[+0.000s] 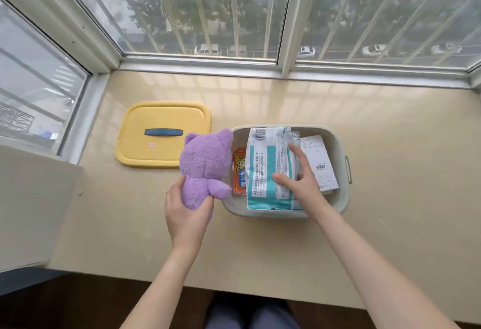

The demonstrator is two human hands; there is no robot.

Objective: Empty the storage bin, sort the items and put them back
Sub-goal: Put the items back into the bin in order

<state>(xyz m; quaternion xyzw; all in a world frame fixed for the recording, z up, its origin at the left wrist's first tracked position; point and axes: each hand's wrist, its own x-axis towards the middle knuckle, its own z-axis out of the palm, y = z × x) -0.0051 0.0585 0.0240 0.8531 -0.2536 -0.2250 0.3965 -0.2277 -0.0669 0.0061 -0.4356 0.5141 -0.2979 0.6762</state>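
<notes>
Though lidless, bin [342, 143] holds pouch [265, 169] — box [319, 162].

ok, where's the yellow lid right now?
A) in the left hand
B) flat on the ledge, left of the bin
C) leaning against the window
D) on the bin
B: the yellow lid lies flat on the ledge to the left of the open bin. The left hand holds the purple plush toy, and the right hand grips the teal-and-white packet in the bin.
</notes>
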